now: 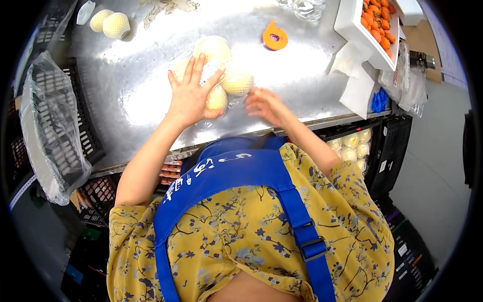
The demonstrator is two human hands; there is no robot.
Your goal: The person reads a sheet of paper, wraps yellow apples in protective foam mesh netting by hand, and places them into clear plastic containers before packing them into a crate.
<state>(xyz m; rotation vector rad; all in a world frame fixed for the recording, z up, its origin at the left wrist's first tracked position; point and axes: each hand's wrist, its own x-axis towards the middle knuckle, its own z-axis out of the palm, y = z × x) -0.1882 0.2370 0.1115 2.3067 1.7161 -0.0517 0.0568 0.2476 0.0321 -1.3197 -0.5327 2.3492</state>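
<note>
Several round pale-yellow fruits in foam nets lie together in clear plastic on the metal table. Spread over the left part of this bundle is my left hand, its fingers apart and resting on the plastic. My right hand is just right of the bundle, near the table's front edge, with its fingers loosely bent and slightly blurred; nothing shows in it. An orange tape dispenser lies farther back, to the right of the fruits.
Two net-wrapped fruits sit at the back left. A white foam box of orange fruits stands at the back right, near white paper and a blue crumpled item. Black crates flank the table.
</note>
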